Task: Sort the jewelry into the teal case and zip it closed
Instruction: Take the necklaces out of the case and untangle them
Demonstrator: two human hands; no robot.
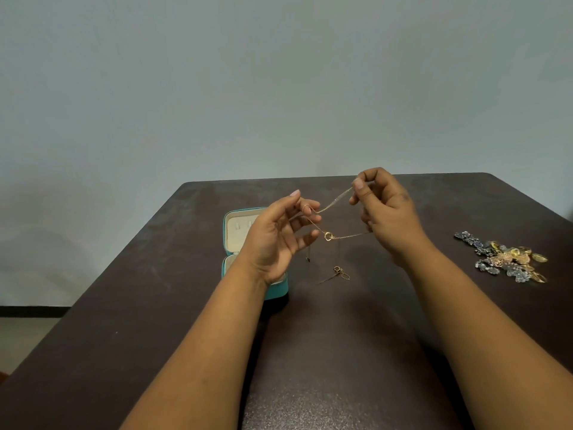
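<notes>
A thin gold chain necklace [334, 202] with a small ring pendant [328, 236] is stretched in the air between my hands above the table. My left hand [279, 237] holds one part of the chain in its fingers, palm up. My right hand [384, 212] pinches the other part between thumb and fingertips, higher and further back. Loose chain ends hang down to a small gold clasp piece [339, 272] lying on the table. The teal case [229, 243] stands open behind my left hand, showing a cream lining; my wrist hides much of it.
A heap of gold and dark blue-grey jewelry [508, 259] lies on the right of the dark brown table [155, 305]. The table's far edge meets a plain grey wall. The left table edge drops to the floor.
</notes>
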